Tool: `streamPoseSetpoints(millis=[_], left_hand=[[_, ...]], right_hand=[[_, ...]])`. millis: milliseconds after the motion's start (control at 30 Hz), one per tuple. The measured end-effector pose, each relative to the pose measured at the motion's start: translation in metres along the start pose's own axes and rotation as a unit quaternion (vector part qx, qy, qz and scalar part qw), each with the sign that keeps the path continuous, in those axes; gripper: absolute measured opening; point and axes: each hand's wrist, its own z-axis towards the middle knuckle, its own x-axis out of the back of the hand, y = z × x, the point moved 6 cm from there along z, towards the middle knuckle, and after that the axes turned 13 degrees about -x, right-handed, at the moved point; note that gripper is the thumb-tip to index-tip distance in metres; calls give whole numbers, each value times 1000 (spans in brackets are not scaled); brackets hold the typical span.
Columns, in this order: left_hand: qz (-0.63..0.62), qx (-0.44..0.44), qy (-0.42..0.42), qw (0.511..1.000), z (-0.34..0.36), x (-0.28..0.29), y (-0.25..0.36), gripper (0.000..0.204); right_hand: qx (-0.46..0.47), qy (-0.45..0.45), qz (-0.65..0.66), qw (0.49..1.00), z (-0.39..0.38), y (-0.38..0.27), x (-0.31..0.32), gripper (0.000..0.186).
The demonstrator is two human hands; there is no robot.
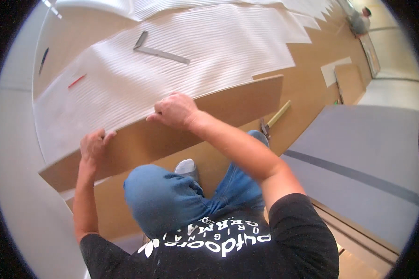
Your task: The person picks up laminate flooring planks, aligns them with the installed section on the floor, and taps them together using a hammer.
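Note:
A long brown board stands on its edge across the floor in front of my knees, slanting from lower left to upper right. Near its left end, my left hand grips the top edge with the thumb on my side. My right hand is closed over the same edge around the middle, its fingertips partly hidden behind the board. White ribbed underlay sheet lies just beyond. On it rest a metal try square and a red pencil.
A hammer with a yellowish handle lies right of my knee. A dark pen-like tool is at the far left. Large grey panels stand at the right. Another person crouches at the far right, beyond a brown board piece.

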Motion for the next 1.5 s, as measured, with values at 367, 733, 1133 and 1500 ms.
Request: streamPoseSetpoints(millis=[367,733,1133,1500], left_hand=[[17,85,-28,996,-15,-80,-68,64],[-9,53,-56,997,22,-116,-60,63],[-23,85,-85,992,42,-134,-46,60],[-30,86,-104,990,48,-134,-52,60]], right_hand=[[-589,-62,666,454,-225,186,-172,70],[-600,180,572,529,-198,290,-210,48],[-611,167,640,435,-184,283,-196,37],[-604,96,652,448,-183,281,-198,29]])
